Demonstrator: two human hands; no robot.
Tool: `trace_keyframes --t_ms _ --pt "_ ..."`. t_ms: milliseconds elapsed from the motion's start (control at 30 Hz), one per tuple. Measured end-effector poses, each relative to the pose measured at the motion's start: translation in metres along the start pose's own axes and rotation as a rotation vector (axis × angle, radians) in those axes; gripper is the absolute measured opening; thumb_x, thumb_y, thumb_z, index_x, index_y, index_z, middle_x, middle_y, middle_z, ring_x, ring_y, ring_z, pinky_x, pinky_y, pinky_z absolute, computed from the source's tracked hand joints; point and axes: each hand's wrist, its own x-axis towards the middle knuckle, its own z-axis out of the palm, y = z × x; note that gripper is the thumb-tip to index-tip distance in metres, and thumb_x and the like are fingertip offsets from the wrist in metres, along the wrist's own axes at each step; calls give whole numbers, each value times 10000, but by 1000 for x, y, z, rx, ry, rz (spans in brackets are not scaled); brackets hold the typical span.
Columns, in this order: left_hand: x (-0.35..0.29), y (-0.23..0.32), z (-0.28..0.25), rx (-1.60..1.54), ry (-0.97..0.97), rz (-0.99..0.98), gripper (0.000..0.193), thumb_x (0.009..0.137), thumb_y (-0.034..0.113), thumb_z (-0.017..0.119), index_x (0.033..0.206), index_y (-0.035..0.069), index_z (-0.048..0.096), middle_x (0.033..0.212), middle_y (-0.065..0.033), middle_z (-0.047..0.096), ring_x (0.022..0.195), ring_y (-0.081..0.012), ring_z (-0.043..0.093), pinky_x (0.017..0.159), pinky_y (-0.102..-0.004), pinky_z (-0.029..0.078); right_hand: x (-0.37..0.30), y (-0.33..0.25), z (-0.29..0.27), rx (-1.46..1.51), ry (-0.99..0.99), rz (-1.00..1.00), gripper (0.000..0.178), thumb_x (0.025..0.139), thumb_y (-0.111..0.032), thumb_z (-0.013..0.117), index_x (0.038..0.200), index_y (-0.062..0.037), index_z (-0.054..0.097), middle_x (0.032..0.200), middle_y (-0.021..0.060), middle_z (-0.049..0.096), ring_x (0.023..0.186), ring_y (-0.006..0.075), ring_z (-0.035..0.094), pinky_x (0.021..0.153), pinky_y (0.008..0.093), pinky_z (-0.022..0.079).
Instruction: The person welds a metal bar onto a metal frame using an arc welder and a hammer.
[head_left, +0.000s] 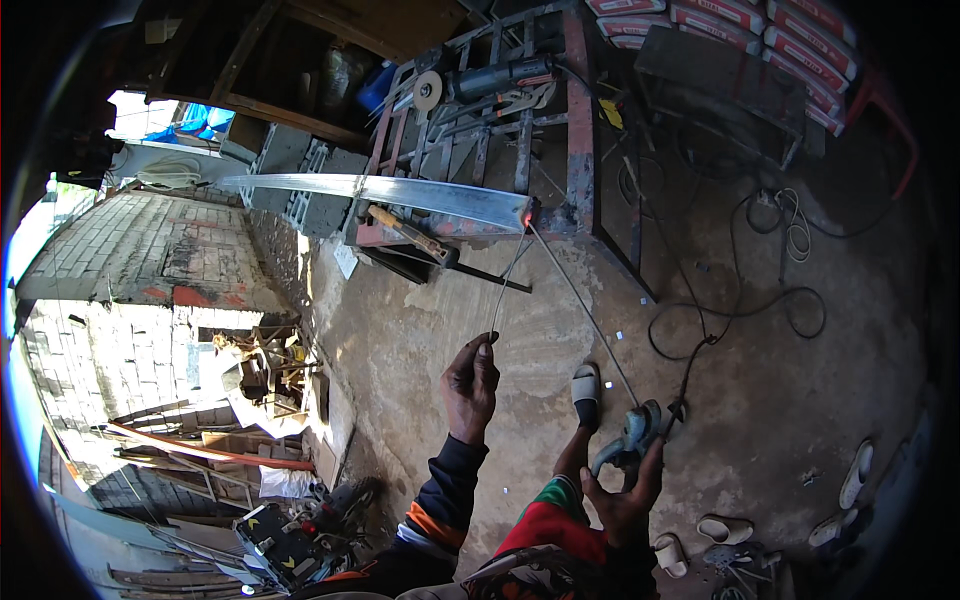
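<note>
My right hand [630,495] is closed on a blue-grey welding electrode holder [634,432] with a dark cable. A long thin rod [585,317] runs from the holder up to the near end of a long silvery metal bar [440,196], where a small spot glows red. My left hand [470,385] pinches a thinner wire-like rod [499,300], whose far tip reaches toward the same glowing end. The bar lies across a metal frame table [577,150]. Beneath the bar on the table's near edge rests a wooden-handled tool [405,232].
An angle grinder [500,78] and pliers-like tools lie on the frame table. Cables [790,300] loop over the concrete floor at right. Red-and-white sacks [810,65] are stacked behind. Sandals [725,530] lie at lower right; scrap wood [270,375] is piled at left.
</note>
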Motion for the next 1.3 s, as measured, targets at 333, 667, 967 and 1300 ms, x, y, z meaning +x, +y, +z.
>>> trace_keyframes --t_ms 333,667,967,1300 --pt "0 2 1 -31 -5 -19 314 1002 235 560 1148 -29 647 665 64 433 574 -21 366 517 -196 295 -3 9 3 63 -7 -14 1080 634 -130 860 1469 90 211 1333 263 458 1170 345 540 943 412 488" --pt "1 1 3 -34 -2 11 311 1011 212 541 1167 -43 626 623 83 367 536 -15 298 485 -210 230 2 2 3 -1 3 -38 1078 624 -177 866 1461 84 238 1303 285 491 1169 386 539 960 441 464" --pt "1 -2 2 -16 1 20 322 1012 225 541 1168 -43 626 617 81 371 535 -15 299 484 -211 229 4 0 4 255 -2 223 1145 615 -192 855 1505 44 174 1273 187 516 1095 290 554 910 376 466" --pt "1 -1 2 -7 6 3 333 1008 250 549 1163 -33 634 607 79 370 533 -17 303 486 -213 231 -8 11 6 165 -5 -24 1098 656 -184 856 1487 57 180 1311 247 474 1194 351 509 948 421 463"
